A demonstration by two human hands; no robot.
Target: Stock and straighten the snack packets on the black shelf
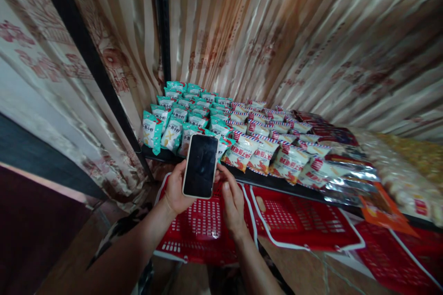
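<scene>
A smartphone (200,166) with a dark screen and a pale case edge is held upright in front of me, screen facing me. My left hand (177,189) wraps round its lower left side. At the lower right edge is my right hand (232,198), its fingers bent against the phone and their tips partly hidden behind it. Just beyond the phone stand rows of teal snack bags (172,132) on a dark shelf (273,182). White snack bags with striped tops (289,161) fill the shelf to the right of them.
Red shopping baskets with white handles sit below the shelf: one basket (204,221) under my hands, another basket (304,223) to its right. Further right lie an orange packet (386,209) and clear bags (398,170). Patterned curtains (221,23) and a dark post (162,23) stand behind.
</scene>
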